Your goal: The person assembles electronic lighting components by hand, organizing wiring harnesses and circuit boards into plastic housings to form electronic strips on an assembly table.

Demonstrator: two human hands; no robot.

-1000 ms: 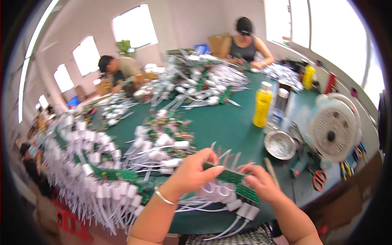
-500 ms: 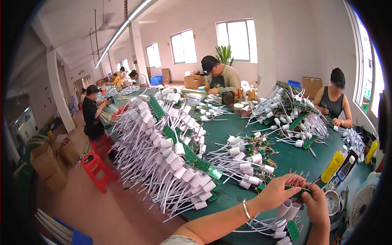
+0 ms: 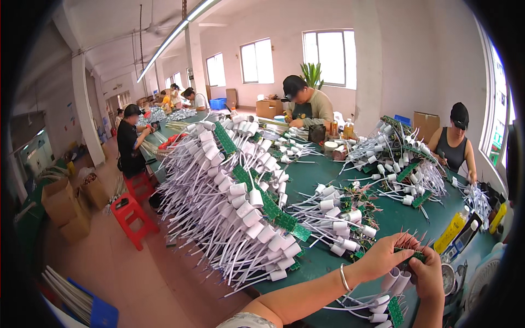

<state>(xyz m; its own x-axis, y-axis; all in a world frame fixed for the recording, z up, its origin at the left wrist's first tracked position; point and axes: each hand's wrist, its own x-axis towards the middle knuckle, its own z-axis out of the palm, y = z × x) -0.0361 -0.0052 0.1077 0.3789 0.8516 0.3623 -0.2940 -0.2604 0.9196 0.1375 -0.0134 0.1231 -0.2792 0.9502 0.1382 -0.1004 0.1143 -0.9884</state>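
Both hands meet at the lower right over the green table (image 3: 322, 268). My left hand (image 3: 387, 255), a bangle at its wrist, pinches one side of a green circuit board (image 3: 412, 254) with thin reddish wires sticking up. On the other side, my right hand (image 3: 428, 275) grips the same board with thumb and fingers. White cylindrical sockets (image 3: 398, 281) with white cables hang or lie just beneath the hands; which, I cannot tell. Below them shows another green board strip (image 3: 395, 311). A smaller group of wired sockets (image 3: 342, 227) lies beyond my left hand.
A tall heap of white sockets and cables (image 3: 240, 202) fills the table's left side. Another pile (image 3: 404, 164) lies farther right. Near my right hand stand a yellow bottle (image 3: 451, 232), a small metal bowl (image 3: 447, 279) and a fan (image 3: 484, 284). Co-workers sit across the table.
The whole view has shifted slightly, with the scene sitting farther right and lower. Both hands keep hold of the board. The co-worker at right has lowered one hand toward the cables.
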